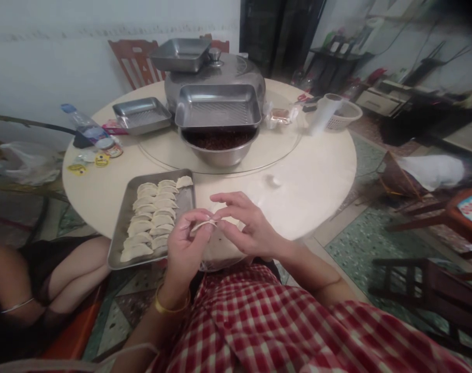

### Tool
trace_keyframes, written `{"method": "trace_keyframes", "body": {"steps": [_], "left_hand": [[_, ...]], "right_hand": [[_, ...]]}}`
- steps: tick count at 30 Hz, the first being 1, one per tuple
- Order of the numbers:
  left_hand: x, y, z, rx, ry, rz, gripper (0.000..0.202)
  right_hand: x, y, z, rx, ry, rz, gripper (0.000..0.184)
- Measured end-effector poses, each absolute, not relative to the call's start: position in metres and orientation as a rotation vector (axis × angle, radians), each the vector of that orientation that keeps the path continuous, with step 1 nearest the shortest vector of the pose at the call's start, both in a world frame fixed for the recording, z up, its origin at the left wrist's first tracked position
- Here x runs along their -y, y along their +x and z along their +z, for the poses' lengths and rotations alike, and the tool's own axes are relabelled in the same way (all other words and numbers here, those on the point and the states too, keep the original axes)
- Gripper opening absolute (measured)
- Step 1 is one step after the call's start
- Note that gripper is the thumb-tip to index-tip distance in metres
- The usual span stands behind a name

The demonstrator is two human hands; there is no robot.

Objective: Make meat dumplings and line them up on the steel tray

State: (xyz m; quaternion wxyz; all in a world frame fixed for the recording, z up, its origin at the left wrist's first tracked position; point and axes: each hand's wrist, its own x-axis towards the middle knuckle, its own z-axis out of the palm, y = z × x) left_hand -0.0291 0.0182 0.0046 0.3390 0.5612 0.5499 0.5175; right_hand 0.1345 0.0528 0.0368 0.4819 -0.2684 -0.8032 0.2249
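Over the table's near edge, my left hand (186, 247) is closed on a pale dumpling (202, 225), thumb and fingers at its rim. My right hand (244, 224) pinches the same rim at its right end, with the index finger raised. Part of the dumpling is hidden behind my fingers. Just left of my hands lies a metal tray (120, 220) with several folded dumplings (164, 213) in two long rows and a single one at the top right. Beneath my hands is a pale, floury round surface (220, 254), partly covered.
A metal bowl (220, 156) of dark filling stands on the glass turntable, with an empty tray (218, 108) across it. Behind is a large lidded pan (236, 67). A bit of dough (275, 181) lies right of centre. Another person's legs (78, 264) are at the left.
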Motion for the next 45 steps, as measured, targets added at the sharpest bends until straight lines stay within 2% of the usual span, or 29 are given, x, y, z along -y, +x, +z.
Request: {"method": "trace_keyframes", "body": {"steps": [8, 14, 18, 26, 31, 39, 45], "left_hand": [[-0.018, -0.026, 0.006, -1.454, 1.429, 1.539, 0.011], [-0.022, -0.023, 0.014, -1.262, 1.005, 1.573, 0.013], [-0.022, -0.018, 0.017, -1.244, 0.943, 1.538, 0.015], [-0.026, -0.019, -0.001, -1.199, 1.201, 1.466, 0.019], [-0.031, -0.021, -0.009, -1.175, 1.406, 1.484, 0.009], [-0.032, -0.021, 0.0, -1.138, 1.702, 1.484, 0.013], [-0.031, -0.023, 0.0, -1.13, 1.713, 1.464, 0.013]], "right_hand": [[-0.05, 0.125, 0.024, 1.882, -0.678, 0.21, 0.013], [-0.051, 0.141, 0.024, 1.76, -0.733, 0.346, 0.01], [-0.051, 0.142, 0.015, 1.763, -0.778, 0.509, 0.007], [-0.051, 0.141, 0.011, 1.732, -0.842, 0.534, 0.007], [-0.053, 0.141, 0.011, 1.713, -0.881, 0.553, 0.007], [-0.053, 0.136, 0.014, 1.675, -0.88, 0.674, 0.008], [-0.055, 0.136, 0.013, 1.618, -0.917, 0.795, 0.009]]}}
